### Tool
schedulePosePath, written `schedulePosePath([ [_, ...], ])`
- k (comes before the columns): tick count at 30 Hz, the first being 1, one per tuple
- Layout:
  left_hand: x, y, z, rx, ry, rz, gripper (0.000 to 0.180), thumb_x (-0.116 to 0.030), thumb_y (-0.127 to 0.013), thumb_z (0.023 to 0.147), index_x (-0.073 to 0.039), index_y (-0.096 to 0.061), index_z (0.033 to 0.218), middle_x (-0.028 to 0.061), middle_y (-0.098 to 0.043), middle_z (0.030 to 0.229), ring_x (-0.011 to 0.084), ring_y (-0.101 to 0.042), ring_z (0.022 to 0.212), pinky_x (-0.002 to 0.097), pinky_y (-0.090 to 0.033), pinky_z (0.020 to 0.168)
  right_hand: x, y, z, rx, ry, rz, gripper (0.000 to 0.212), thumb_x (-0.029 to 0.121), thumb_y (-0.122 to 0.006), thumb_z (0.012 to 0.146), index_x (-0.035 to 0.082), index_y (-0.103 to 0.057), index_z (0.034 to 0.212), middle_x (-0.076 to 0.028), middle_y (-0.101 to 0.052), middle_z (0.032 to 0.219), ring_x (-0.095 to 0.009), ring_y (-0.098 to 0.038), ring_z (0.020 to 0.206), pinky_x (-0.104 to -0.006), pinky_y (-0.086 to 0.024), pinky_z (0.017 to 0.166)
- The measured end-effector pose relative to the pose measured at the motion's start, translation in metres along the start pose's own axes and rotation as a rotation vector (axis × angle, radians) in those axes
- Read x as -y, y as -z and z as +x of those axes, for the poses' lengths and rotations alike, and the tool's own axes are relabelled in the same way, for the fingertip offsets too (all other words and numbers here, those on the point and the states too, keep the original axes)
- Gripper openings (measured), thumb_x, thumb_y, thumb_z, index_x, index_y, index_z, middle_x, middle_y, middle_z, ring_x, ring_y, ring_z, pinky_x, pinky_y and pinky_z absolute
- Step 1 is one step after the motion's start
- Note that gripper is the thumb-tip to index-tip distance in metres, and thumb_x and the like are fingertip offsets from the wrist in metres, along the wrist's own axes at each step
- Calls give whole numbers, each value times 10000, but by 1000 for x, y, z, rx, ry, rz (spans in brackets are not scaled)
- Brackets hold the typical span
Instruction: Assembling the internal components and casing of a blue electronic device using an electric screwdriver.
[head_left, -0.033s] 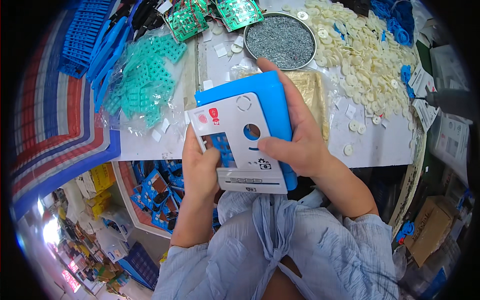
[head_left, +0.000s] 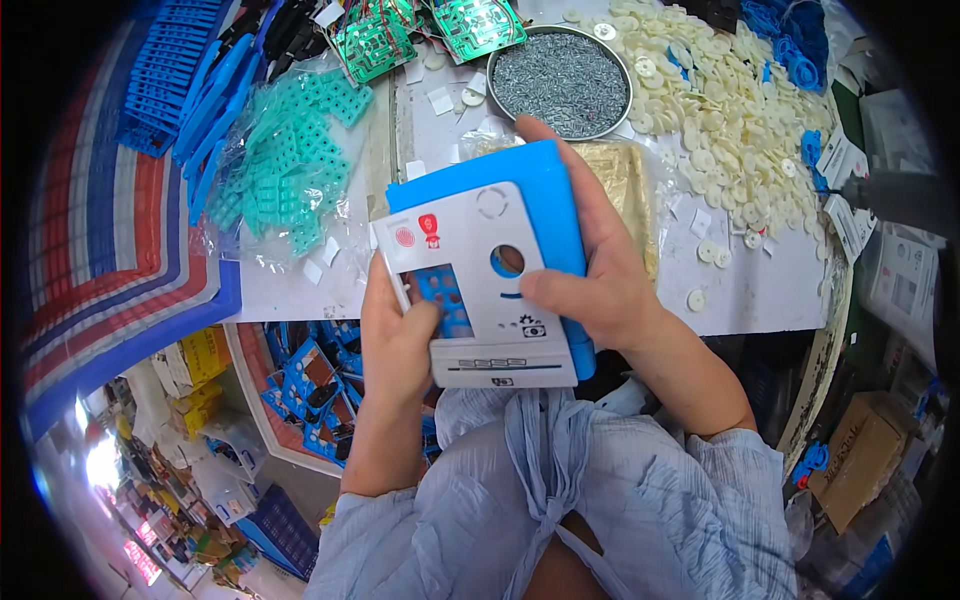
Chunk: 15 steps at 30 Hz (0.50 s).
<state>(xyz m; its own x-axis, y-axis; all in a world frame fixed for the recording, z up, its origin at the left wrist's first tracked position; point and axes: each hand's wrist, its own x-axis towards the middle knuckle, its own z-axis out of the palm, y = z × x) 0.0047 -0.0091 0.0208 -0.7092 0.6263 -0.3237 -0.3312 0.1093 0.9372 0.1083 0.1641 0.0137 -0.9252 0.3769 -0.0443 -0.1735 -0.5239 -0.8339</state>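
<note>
White panel [head_left: 487,300], printed and cut with a window and a round hole, lies over a blue case [head_left: 553,215], the two slightly out of line; both held up, tilted, at the worktop's [head_left: 745,305] near edge, before the person's body. Left hand [head_left: 397,325]: grip closed about the panel's left side, thumb at the window, fingers hidden behind; cannot tell from where I stand how far they reach. Right hand [head_left: 600,270]: grip clamped across both, thumb on the panel just below the round hole, fingers along the case's right side. Beyond: gold-coloured packet [head_left: 636,195], partly covered by the right hand; round dish [head_left: 631,85] of small metal pieces [head_left: 560,85]; cream discs [head_left: 710,120] heaped to the right
</note>
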Motion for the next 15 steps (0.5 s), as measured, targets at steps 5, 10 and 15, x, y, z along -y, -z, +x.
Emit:
schedulePosePath([
  [5,-21,-10,-20,-113,-135,9,769,78,-409,857,27,-212,1599,198,-529,1444,215,-614,1225,330,-517,1007,-7,0,4,-34,-105,234,1013,70,-697,740,55,-198,1622,-95,-541,1398,-204,-545,1284,-332,-424,1089],
  [10,-21,0,-12,-116,-183,-45,716,86,-406,883,58,-242,1580,211,-528,1450,224,-616,1234,338,-512,1024,-10,-8,5,-39,-108,250,891,60,-678,827,34,-238,1601,-109,-551,1398,-179,-573,1247,-335,-477,1031],
  [15,-21,0,-13,-190,-278,89,681,83,-416,923,64,-236,1579,213,-502,1475,221,-587,1272,344,-490,1049,-16,-7,-5,-53,-95,16,576,83,-611,996,-33,-351,1496,-145,-635,1291,-170,-623,1156,-328,-525,975],
])
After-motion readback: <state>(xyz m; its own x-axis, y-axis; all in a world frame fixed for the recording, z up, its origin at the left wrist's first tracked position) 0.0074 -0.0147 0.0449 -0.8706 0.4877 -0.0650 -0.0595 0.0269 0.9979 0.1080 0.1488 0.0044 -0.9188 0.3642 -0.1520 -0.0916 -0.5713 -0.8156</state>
